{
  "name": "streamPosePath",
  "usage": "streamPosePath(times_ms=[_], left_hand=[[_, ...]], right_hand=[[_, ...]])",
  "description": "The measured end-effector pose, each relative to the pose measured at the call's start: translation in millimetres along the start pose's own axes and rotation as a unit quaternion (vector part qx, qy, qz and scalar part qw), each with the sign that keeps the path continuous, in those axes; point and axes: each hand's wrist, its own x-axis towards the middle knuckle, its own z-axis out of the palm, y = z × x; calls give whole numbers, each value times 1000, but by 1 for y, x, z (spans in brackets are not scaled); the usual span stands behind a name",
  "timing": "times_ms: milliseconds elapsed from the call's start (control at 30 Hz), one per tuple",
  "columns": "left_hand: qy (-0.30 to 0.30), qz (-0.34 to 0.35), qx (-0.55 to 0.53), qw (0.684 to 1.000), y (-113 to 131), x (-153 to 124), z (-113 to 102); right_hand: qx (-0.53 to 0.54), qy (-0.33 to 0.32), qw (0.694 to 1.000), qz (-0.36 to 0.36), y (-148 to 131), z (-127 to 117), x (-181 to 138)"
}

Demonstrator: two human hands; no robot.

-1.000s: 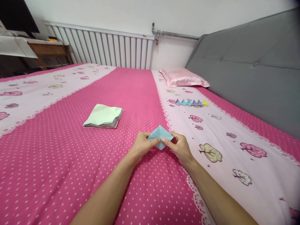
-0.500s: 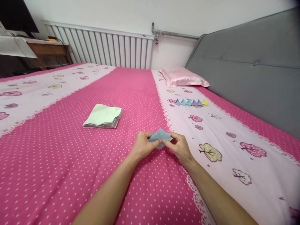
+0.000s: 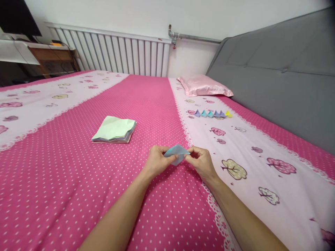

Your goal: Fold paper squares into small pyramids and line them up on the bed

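Note:
A light blue folded paper (image 3: 178, 153) is held between both hands above the bed, one point facing away from me. My left hand (image 3: 158, 161) pinches its left side, thumb on the near face and fingers behind. At the right corner, my right hand (image 3: 201, 161) grips the paper between thumb and forefinger. The remaining fingers of both hands are partly hidden. Ahead and to the left lies a stack of paper sheets (image 3: 115, 128), pale green on top. Farther off to the right, several small folded paper pieces (image 3: 210, 114) in purple, teal and yellow form a row.
A pink bedspread (image 3: 65, 181) with white dots and tree-print bands covers the bed. A pink pillow (image 3: 204, 86) rests at the far right beside a grey padded headboard (image 3: 277, 80). Behind the bed stand a white radiator (image 3: 112, 52) and a desk with a monitor (image 3: 19, 17).
The right thumb has shifted outward to the paper's right corner, away from the left thumb. More of the paper's near face and a fold line now show. The stack and row stay put.

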Motion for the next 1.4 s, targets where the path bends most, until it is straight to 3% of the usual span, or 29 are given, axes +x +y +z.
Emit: streamPosePath(times_ms=[500,667,733,833,900,1400], left_hand=[[3,-18,1,1000,1,1,-5],[23,-50,-43,998,2,2,-6],[24,-60,-53,997,2,2,-6],[18,-61,-70,996,2,3,-4],[11,-59,-89,994,2,2,-3],[-16,-52,-122,991,4,1,2]], right_hand=[[4,27,1000,8,-3,-5,2],[39,77,996,10,2,-13,4],[72,49,996,13,1,-12,4],[102,-59,993,19,1,-5,2],[97,-92,991,25,1,1,-1],[77,-43,996,34,1,5,-4]])
